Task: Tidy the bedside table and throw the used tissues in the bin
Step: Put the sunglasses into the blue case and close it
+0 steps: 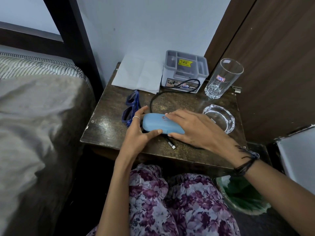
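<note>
A light blue glasses case point(158, 124) lies closed on the dark wooden bedside table point(109, 130). My left hand point(139, 132) grips its left end, thumb under the front edge. My right hand point(192, 128) lies flat over its right half, fingers on the lid. Dark blue sunglasses point(131, 108) lie folded just left of the case. A flat white tissue point(139, 75) rests at the table's back left. A black cable point(153, 97) runs from behind the case to a plug end point(171, 144) near the front edge. A bin with a green liner point(242, 195) stands on the floor at lower right.
A grey plastic organiser point(185, 70) stands at the back centre, with a tall empty glass point(221, 79) to its right. A glass ashtray point(219, 116) sits at the right edge by my right hand. The bed point(37, 116) is on the left, a wooden door point(272, 65) on the right.
</note>
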Tool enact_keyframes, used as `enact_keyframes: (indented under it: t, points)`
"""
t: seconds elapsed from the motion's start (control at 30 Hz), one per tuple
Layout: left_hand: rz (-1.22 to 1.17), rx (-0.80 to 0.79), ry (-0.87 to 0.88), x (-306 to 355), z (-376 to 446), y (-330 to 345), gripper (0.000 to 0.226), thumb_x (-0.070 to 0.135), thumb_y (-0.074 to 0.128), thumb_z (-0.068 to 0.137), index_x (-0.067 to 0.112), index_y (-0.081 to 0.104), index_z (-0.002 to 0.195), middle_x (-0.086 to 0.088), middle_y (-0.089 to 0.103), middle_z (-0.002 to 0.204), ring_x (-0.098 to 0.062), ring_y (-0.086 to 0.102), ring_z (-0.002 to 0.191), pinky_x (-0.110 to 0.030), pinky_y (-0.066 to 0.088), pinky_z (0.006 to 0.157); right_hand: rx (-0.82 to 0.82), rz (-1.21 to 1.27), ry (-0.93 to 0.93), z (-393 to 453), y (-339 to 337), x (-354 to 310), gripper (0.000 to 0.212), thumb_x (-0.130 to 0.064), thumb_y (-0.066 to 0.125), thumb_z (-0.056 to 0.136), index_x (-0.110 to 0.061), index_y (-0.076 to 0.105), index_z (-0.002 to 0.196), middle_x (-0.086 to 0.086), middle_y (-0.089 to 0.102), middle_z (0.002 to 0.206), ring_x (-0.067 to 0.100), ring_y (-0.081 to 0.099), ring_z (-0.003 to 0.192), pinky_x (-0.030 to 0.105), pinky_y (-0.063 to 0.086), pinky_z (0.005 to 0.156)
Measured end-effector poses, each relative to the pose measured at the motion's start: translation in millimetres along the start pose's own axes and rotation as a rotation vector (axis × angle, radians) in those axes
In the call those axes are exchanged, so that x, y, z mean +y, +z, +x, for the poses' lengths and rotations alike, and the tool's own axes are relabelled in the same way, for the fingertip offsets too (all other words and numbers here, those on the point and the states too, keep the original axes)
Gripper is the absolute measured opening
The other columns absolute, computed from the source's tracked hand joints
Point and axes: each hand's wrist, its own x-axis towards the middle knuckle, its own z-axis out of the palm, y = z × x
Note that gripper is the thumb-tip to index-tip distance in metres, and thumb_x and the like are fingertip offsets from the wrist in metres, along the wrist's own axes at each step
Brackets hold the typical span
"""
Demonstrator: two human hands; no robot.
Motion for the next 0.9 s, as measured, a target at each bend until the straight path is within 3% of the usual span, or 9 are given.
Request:
enact_keyframes:
  t: [0.1, 0.2, 0.27, 0.37, 0.47, 0.53, 0.63, 0.73, 0.9]
  points:
    - [0.007, 0.018, -0.005, -2, 2, 1, 0.084, 0.026, 0.077, 0.056, 0.034, 0.037, 0.129, -0.002, 0.052, 0.119, -0.019, 0.056, 0.109, -0.045, 0.049, 0.096, -0.081, -0.104, -0.059, 3, -2, 0, 0.057, -0.036, 0.055, 0.090, -0.008, 0.041, 0.138, 0.009, 0.054, 0.133, 0.026, 0.053, 0.120, 0.043, 0.052, 0.088]
    - [0.017, 0.035, -0.003, -3, 3, 2, 0.089, 0.027, 0.080, 0.051, 0.033, 0.037, 0.129, -0.002, 0.054, 0.117, -0.019, 0.057, 0.108, -0.046, 0.050, 0.094, -0.043, -0.215, -0.166, 4, 4, 0, 0.048, -0.026, 0.061, 0.082, 0.007, 0.058, 0.117, 0.024, 0.066, 0.110, 0.032, 0.069, 0.095, 0.041, 0.060, 0.056]
    - [0.020, 0.045, -0.003, -4, 3, 1, 0.095, 0.037, 0.081, 0.046, 0.037, 0.035, 0.129, -0.003, 0.057, 0.119, -0.020, 0.058, 0.109, -0.048, 0.049, 0.094, -0.007, -0.253, -0.183, 5, 6, 2, 0.049, -0.029, 0.045, 0.083, 0.008, 0.061, 0.111, 0.026, 0.069, 0.103, 0.032, 0.071, 0.088, 0.039, 0.058, 0.047]
    - [0.018, 0.054, -0.003, -7, 3, 1, 0.100, 0.045, 0.080, 0.044, 0.041, 0.032, 0.132, -0.004, 0.059, 0.121, -0.021, 0.058, 0.112, -0.050, 0.048, 0.096, -0.057, -0.253, -0.206, 6, 5, 9, 0.053, -0.033, 0.039, 0.086, 0.005, 0.059, 0.118, 0.022, 0.069, 0.108, 0.029, 0.070, 0.092, 0.040, 0.059, 0.051]
    - [0.031, 0.035, 0.013, -8, 4, 0, 0.100, 0.037, 0.084, 0.046, 0.046, 0.031, 0.131, 0.001, 0.060, 0.118, -0.021, 0.057, 0.113, -0.050, 0.048, 0.096, -0.073, -0.076, -0.181, 5, -6, 14, 0.053, -0.038, 0.046, 0.093, -0.009, 0.042, 0.138, 0.012, 0.056, 0.132, 0.027, 0.059, 0.115, 0.044, 0.056, 0.083]
    - [0.039, 0.012, 0.019, -8, 5, -1, 0.099, 0.026, 0.082, 0.049, 0.050, 0.029, 0.129, 0.011, 0.057, 0.113, -0.019, 0.056, 0.113, -0.048, 0.047, 0.098, -0.084, -0.004, -0.111, 4, -11, 19, 0.056, -0.042, 0.044, 0.094, -0.020, 0.030, 0.144, 0.004, 0.050, 0.138, 0.022, 0.054, 0.118, 0.036, 0.050, 0.091]
    - [0.069, -0.009, 0.044, -10, 5, 0, 0.104, 0.018, 0.084, 0.055, 0.049, 0.024, 0.134, 0.016, 0.054, 0.112, -0.016, 0.055, 0.111, -0.045, 0.046, 0.099, -0.051, 0.076, -0.046, 8, -13, 23, 0.054, -0.043, 0.048, 0.092, -0.028, 0.019, 0.136, 0.003, 0.056, 0.133, 0.024, 0.062, 0.100, 0.028, 0.044, 0.075]
    - [0.094, -0.025, 0.057, -10, 4, 0, 0.112, 0.003, 0.084, 0.060, 0.040, 0.017, 0.143, 0.019, 0.053, 0.109, -0.007, 0.054, 0.108, -0.039, 0.044, 0.102, 0.036, 0.127, -0.048, 14, -6, 25, 0.033, -0.040, 0.042, 0.094, -0.029, 0.018, 0.115, 0.010, 0.063, 0.119, 0.030, 0.065, 0.086, 0.028, 0.041, 0.067]
    - [0.125, -0.031, 0.070, -10, 5, 0, 0.114, 0.003, 0.083, 0.061, 0.038, 0.014, 0.145, 0.020, 0.055, 0.109, -0.010, 0.054, 0.110, -0.040, 0.043, 0.102, 0.157, 0.141, 0.048, 31, -2, 29, 0.023, -0.036, 0.033, 0.098, -0.027, 0.022, 0.116, 0.010, 0.064, 0.108, 0.022, 0.057, 0.065, 0.031, 0.042, 0.058]
